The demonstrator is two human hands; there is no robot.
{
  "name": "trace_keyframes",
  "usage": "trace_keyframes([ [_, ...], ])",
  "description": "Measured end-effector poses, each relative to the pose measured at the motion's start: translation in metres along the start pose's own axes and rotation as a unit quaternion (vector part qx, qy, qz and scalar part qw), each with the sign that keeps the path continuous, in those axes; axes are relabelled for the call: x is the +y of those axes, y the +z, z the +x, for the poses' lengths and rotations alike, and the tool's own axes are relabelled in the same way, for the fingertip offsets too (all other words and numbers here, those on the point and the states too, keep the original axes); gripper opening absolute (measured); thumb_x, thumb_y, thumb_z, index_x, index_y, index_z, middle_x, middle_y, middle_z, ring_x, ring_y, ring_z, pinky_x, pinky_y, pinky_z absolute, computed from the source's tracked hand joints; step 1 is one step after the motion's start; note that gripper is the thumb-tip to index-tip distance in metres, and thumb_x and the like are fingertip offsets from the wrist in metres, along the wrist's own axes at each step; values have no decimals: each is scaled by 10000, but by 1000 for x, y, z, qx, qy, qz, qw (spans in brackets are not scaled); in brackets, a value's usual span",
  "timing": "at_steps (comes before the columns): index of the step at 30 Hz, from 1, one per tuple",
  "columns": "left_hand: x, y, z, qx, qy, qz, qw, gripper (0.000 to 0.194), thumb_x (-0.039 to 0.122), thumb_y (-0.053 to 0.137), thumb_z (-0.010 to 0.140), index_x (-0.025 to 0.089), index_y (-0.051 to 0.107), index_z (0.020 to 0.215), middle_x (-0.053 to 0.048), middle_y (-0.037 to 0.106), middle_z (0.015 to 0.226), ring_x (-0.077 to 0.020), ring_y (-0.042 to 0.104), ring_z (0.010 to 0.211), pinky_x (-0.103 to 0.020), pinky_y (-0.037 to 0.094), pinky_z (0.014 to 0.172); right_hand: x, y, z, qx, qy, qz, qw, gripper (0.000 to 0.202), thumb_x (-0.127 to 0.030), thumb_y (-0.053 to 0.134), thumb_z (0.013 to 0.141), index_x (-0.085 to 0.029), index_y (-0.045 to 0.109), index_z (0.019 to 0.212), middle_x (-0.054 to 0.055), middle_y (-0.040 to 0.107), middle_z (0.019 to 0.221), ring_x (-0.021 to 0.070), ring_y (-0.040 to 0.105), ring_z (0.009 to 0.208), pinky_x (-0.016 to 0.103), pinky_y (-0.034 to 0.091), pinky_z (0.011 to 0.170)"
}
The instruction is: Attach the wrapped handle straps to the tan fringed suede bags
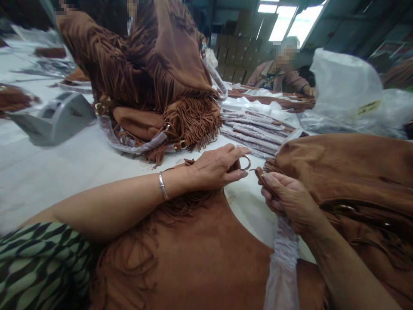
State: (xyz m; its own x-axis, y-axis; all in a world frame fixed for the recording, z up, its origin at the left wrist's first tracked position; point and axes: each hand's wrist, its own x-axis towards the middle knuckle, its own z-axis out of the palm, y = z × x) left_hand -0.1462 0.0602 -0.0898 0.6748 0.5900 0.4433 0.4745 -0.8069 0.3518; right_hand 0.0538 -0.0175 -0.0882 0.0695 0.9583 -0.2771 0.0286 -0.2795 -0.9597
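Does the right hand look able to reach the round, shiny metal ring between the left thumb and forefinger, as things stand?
Probably yes: the right hand is close to the ring, with only the narrow brown leather-like strap end it holds standing between them. That grip may limit it.

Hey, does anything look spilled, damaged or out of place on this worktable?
Nothing looks clearly spilled or damaged. The strap end in the right hand sits apart from the metal ring at the left hand, so it looks unfastened there.

left hand (211,168): palm downward, fingers (240,152) curled | right hand (290,193): fingers pinched, forearm (346,252) slanting inward
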Motion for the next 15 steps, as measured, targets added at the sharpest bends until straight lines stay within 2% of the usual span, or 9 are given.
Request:
trace_keyframes([
  [3,-3,-9,1,-60,46,-43,996,497,335,486,907,245,379,1384,-31,542,1054,-136,542,876,-241,437,758,-3,1,-2,-7,2,18,1000,420,-554,746,658,-182,574,751,-62,449,476,14,256,309,143,115,311],
  [5,-5,-11,2,-84,64,-75,992,516,295,497,899,228,355,1390,-27,555,1037,-140,546,910,-247,434,793,-6,2,-3,-2,1,56,998,451,-590,751,626,-194,582,760,-77,407,464,19,244,303,150,111,299],
  [7,-4,-9,3,-85,47,-90,991,594,286,545,866,172,305,1397,-31,581,993,-152,559,907,-258,436,787,-10,7,-5,14,-12,74,997,480,-600,767,593,-198,597,794,-94,348,459,23,233,306,155,112,295],
  [10,0,-4,3,-73,12,-77,994,657,299,601,826,111,281,1368,-49,609,957,-173,580,874,-281,443,755,-14,20,-9,28,-36,39,998,437,-499,810,593,-188,606,822,-106,302,464,22,219,321,161,115,302],
  [15,7,-3,-1,-64,55,-31,996,606,319,596,839,97,305,1322,-71,616,962,-182,586,861,-272,441,720,-9,36,-10,36,-95,-49,994,286,-434,697,741,-177,570,745,-57,403,537,37,264,382,187,164,341],
])
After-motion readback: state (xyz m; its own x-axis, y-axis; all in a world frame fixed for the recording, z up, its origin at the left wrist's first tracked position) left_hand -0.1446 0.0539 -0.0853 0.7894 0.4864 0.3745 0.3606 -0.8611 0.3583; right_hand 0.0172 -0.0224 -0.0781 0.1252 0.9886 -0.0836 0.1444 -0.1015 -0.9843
